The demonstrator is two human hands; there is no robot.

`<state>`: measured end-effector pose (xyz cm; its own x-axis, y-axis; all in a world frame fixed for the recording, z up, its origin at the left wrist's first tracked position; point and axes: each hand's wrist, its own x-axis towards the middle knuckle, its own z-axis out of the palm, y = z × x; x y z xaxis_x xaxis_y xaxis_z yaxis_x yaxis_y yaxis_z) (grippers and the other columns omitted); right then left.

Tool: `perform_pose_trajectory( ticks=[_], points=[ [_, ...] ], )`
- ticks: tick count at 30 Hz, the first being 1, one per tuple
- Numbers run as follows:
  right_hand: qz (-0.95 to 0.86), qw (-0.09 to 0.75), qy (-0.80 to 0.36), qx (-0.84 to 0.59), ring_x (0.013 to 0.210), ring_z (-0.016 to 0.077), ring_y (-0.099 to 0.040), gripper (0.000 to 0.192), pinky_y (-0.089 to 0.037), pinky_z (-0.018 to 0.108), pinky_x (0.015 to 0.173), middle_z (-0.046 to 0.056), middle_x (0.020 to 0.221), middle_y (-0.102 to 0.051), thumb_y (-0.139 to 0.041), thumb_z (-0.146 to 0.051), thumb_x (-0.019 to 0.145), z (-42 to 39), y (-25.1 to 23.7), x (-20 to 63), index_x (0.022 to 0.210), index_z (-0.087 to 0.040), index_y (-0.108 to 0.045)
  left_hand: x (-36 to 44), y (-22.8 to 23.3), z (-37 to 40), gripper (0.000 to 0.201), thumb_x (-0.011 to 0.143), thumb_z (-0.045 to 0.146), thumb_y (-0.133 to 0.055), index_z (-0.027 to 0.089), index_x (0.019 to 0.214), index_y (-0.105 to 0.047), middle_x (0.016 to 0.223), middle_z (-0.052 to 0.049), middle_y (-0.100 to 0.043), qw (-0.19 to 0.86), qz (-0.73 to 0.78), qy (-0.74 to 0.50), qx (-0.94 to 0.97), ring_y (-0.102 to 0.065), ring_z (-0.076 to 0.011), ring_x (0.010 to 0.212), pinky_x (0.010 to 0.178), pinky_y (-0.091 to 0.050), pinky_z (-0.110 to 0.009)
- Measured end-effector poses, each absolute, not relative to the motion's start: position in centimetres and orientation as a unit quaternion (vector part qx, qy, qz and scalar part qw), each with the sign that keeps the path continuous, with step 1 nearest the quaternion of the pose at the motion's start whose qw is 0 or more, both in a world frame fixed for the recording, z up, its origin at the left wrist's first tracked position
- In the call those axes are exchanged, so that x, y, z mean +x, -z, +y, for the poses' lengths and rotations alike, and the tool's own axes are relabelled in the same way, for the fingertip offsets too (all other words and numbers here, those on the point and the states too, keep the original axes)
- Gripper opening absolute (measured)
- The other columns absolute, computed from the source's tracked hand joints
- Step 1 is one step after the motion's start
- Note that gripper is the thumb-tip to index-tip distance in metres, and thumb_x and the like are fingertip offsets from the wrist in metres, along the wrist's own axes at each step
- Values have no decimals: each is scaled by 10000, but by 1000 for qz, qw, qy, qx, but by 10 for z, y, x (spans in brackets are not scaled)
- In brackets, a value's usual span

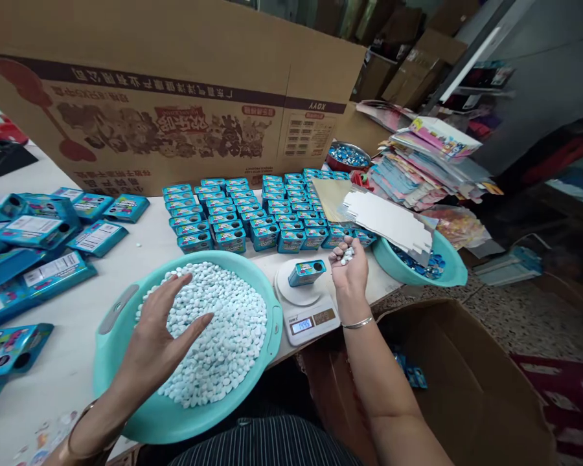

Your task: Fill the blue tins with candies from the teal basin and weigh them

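Note:
My left hand [168,323] hovers over a turquoise basin [272,323], thumb and fingers apart, with nothing in it. Small pale candy tablets [223,330] fill much of the basin. Palm up, my right hand [350,275] cups a few white tablets [347,256] in its curled fingers. Just left of that hand, a small blue candy box [307,272] with a dark round hole in its top stands on the white digital scale [301,329]. The scale's display is lit, but I cannot read it surely.
Rows of blue boxes [230,239] stand behind the scale. More boxes [34,230] lie piled at left. A large cardboard carton [175,97] backs the table. Flat card sheets [388,223] rest over another turquoise basin [457,268]. An open carton [466,375] sits below, right.

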<state>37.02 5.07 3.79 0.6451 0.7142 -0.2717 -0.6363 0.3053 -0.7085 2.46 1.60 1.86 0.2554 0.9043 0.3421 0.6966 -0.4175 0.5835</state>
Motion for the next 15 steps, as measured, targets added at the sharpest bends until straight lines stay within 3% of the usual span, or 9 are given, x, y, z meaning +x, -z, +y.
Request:
perform_pose_trajectory(
  ticks=[15],
  points=[
    [-144,803,-350,-461,467,45,-455,188,-389,160,471,-83,574,-459,-638,-350,817,63,-13,355,739,-186,-589,28,-11,18,568,889,564,-574,292,1371,-447,1384,-96,-568,163,522,-293,784,-503,-354,1324,1087,-436,-556]
  ],
)
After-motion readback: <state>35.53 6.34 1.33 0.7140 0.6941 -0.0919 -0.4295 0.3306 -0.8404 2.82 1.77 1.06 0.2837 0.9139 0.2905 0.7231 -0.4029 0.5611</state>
